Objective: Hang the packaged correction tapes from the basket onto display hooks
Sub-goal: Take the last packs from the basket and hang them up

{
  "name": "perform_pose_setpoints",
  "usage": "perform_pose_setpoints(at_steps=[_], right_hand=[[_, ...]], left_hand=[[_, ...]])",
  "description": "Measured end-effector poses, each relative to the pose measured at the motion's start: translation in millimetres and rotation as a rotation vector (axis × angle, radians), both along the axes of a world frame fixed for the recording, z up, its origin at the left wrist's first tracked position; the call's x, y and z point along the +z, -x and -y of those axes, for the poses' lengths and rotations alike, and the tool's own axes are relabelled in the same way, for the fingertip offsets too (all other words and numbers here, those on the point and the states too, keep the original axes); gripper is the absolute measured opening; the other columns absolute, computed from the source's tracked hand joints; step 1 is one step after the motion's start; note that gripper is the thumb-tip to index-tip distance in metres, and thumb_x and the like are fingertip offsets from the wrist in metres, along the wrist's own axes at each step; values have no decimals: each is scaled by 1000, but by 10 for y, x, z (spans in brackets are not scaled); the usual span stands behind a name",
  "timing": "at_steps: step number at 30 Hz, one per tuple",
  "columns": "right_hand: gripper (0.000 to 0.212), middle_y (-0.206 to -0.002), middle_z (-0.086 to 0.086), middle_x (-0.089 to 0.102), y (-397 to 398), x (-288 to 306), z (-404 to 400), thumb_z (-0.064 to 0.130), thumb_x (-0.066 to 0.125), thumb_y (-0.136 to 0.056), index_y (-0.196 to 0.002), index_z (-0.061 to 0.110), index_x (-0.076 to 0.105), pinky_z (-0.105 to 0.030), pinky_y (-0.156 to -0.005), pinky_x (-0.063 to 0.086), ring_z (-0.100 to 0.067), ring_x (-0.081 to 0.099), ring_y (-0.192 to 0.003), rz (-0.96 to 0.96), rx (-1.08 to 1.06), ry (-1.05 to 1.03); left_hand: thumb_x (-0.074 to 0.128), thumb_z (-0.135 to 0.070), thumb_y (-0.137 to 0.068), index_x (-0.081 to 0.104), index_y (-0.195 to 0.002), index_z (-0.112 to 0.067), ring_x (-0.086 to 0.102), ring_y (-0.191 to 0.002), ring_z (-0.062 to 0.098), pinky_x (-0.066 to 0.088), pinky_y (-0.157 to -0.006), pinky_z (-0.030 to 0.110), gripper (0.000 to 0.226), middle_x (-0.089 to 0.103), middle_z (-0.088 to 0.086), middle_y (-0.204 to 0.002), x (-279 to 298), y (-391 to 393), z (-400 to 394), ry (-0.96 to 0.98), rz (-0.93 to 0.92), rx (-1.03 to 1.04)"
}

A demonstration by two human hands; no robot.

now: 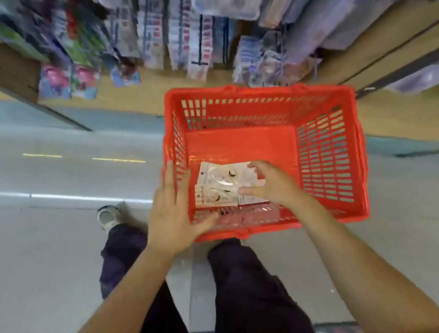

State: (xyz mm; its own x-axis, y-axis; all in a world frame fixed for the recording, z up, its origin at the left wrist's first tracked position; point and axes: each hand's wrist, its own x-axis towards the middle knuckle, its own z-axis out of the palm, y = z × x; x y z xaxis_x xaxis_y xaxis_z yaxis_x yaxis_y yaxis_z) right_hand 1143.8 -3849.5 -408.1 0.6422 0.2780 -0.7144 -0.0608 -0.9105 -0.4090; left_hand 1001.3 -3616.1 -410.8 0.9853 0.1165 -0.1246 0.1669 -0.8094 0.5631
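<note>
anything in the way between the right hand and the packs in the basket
Nothing visible. The right hand is already inside the red basket, directly over the white packs on its floor. The left hand rests outside, on the basket's near left corner.

A bright red-orange plastic basket [327, 153] has walls patterned with rows of small rectangular slots; grey floor shows through them. Inside lie white packaged correction tapes [220, 185] with clear glossy fronts, faint grey swirls and small black marks. The floor [58, 255] is pale grey, crossed by white stripes and two short yellow dashes. The person's trousers [244, 287] are dark navy, and one shoe [107, 216] is white and grey. The shelf base [132, 94] is light tan wood. Hanging packets [183, 38] above are blurred: white, blue, purple, red, pink and green.
</note>
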Motion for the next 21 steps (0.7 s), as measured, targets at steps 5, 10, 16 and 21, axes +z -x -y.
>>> perform_pose_setpoints(at_steps=[5, 10, 16, 21], right_hand=[[92, -150, -5, 47, -301, -678, 402, 49, 90, -69, -145, 16, 50, -30, -108, 35, -24, 44, -138, -70, 108, 56], [73, -130, 0, 60, -359, -1246, 557, 41, 91, -72, -130, 12, 57, -36, -99, 48, -21, 57, -116, -175, 139, 136], [39, -93, -3, 64, -501, -1315, 567, 31, 83, -84, -113, 6, 73, -27, -57, 37, -20, 57, -86, -303, 337, 193], [15, -75, 11, 63, -729, -983, 594, 29, 82, -86, -92, 19, 73, -20, -54, 39, -6, 58, -67, -323, 159, 3]], left_hand=[[54, -86, -75, 36, -158, -6, 25, -151, 48, 30, -116, 65, 116, 19, 33, -165, -163, 79, 304, -150, 20, 205], [51, -84, -78, 42, -155, -3, 33, -149, 48, 35, -111, 64, 112, 27, 32, -163, -174, 50, 444, -290, 10, 284], [53, -82, -81, 38, -158, -8, 32, -149, 49, 37, -110, 63, 108, 24, 30, -165, -167, 4, 511, -325, -7, 326], [54, -77, -81, 38, -158, -9, 33, -148, 49, 37, -109, 62, 104, 25, 29, -165, -142, -17, 522, -313, -19, 338]])
